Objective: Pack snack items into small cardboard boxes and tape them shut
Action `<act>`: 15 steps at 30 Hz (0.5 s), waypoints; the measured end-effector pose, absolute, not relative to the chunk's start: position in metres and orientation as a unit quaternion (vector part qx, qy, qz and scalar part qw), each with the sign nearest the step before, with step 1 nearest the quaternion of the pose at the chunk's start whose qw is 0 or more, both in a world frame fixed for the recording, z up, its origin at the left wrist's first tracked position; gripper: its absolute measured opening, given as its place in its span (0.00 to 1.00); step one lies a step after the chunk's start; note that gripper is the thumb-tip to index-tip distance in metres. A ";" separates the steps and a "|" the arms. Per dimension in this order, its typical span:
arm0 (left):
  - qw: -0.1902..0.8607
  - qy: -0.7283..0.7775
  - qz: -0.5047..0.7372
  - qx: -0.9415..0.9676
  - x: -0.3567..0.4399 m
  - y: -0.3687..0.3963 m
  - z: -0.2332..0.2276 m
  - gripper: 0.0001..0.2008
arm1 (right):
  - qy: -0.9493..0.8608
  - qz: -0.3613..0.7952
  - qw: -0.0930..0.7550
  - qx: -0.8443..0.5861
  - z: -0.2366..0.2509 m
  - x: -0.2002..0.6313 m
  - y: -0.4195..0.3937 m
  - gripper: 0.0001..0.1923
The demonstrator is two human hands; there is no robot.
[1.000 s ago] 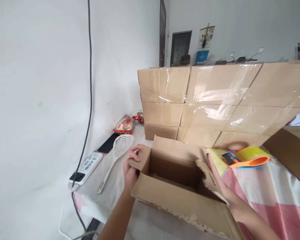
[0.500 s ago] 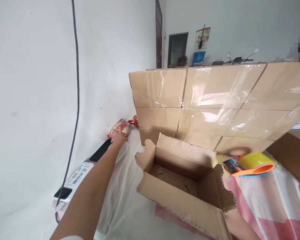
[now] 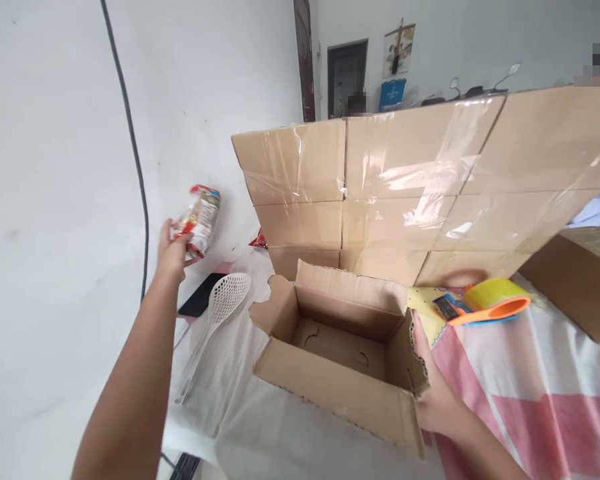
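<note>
My left hand (image 3: 173, 252) is closed around a red and white plastic food packet (image 3: 203, 219), raised near the white wall. The packet's contents cannot be made out. An open cardboard box (image 3: 335, 393) stands on the cloth-covered table, and only its bare inside with cut flaps shows. At the box's right end, my right hand (image 3: 433, 387) grips the side wall, with part of the fingers hidden behind the cardboard. Below my left hand lies a white slotted skimmer (image 3: 229, 297) beside a flat black object (image 3: 201, 295).
A tall partition of taped cardboard (image 3: 395, 180) rises behind the box. An orange tape dispenser with yellow tape (image 3: 495, 300) lies to the right, near another brown carton (image 3: 575, 287). A red packet (image 3: 259, 240) sits by the partition's left edge. A dark cable (image 3: 130, 127) hangs along the wall.
My left hand has lifted the packet off the table and moved it left and up. The skimmer is now uncovered. My right hand has come into view at the box's right end.
</note>
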State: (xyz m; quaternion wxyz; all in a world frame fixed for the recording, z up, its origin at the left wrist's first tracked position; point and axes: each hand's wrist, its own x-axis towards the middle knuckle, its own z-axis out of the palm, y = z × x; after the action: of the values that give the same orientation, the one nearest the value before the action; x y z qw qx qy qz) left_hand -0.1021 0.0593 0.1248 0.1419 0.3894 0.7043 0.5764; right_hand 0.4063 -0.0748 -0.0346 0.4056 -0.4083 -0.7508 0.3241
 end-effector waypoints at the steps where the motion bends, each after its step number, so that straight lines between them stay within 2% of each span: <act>1: 0.150 0.677 0.614 0.377 -0.096 0.043 0.129 0.39 | -0.747 0.329 0.411 -0.405 -0.030 0.404 -0.076 0.73; 3: 0.179 0.587 0.693 0.378 -0.077 0.008 0.132 0.38 | -0.747 0.329 0.420 -0.398 -0.021 0.400 -0.076 0.71; 4: 0.212 0.494 0.755 0.375 -0.065 -0.008 0.131 0.36 | -0.749 0.327 0.421 -0.394 -0.018 0.399 -0.076 0.70; 7: 0.316 0.330 0.797 0.395 -0.032 -0.044 0.121 0.22 | -0.752 0.320 0.425 -0.390 -0.013 0.397 -0.075 0.70; 9: 0.360 0.312 0.764 0.437 -0.017 -0.052 0.118 0.19 | -0.751 0.314 0.426 -0.394 -0.012 0.397 -0.075 0.70; 11: 0.407 0.328 0.698 0.490 -0.005 -0.051 0.122 0.22 | -0.756 0.304 0.427 -0.391 -0.011 0.397 -0.074 0.71; 15: 0.500 0.460 0.425 0.598 0.025 -0.039 0.147 0.27 | -0.769 0.297 0.432 -0.365 -0.011 0.396 -0.071 0.71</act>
State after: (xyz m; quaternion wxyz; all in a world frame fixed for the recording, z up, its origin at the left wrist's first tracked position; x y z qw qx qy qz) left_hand 0.0255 -0.0390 0.1470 0.5003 0.5979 0.4598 0.4252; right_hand 0.3956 -0.0714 -0.0111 0.4325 -0.3646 -0.7692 0.2972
